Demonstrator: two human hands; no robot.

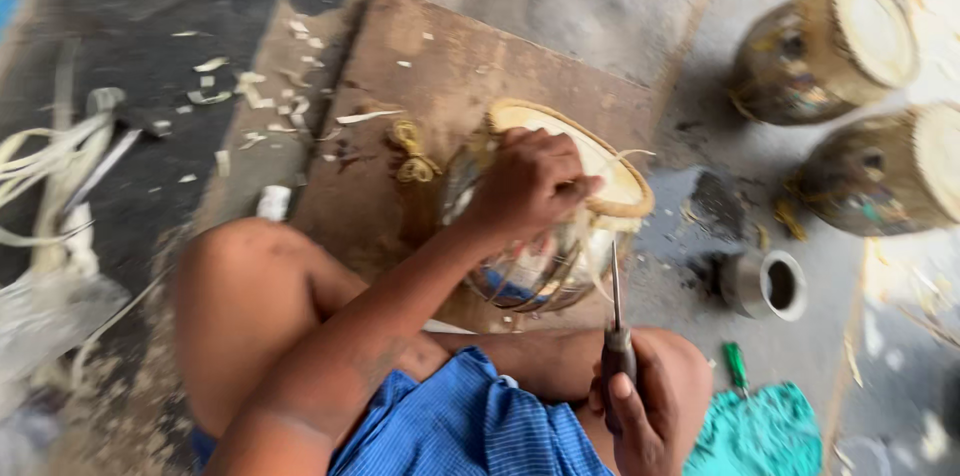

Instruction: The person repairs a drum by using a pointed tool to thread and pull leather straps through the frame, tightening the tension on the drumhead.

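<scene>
We see our left hand point(525, 181) clamped down over the near rim of a small drum point(545, 211), the fingers curled tight around pale lacing strips at the edge of its cream-coloured head; the drum lies tilted on a brown wooden board point(420, 86) set on the floor, just beyond our bare knees. Our right hand point(640, 411) sits low in the view, closed in a fist around the dark handle of a thin metal tool point(615, 321); the blade points straight up toward the drum, its tip near the drum's lower side, though we cannot tell whether it touches. A fold of blue cloth point(460, 426) covers our lap between the two arms.

To the right of the drum a short metal cup point(765, 284) lies on the grey floor; just beside it a dark patch stains the ground. Near our right hand lies a small green-handled item point(736, 364) and a turquoise cloth point(765, 431). Two more drums point(850, 96) lie on their sides at the upper right, well apart from the one we hold. A knot of yellowish cord point(412, 151) rests on the board left of the drum; pale shavings point(250, 91) are scattered across the dark floor further left, near a heap of white strips point(50, 186).
</scene>
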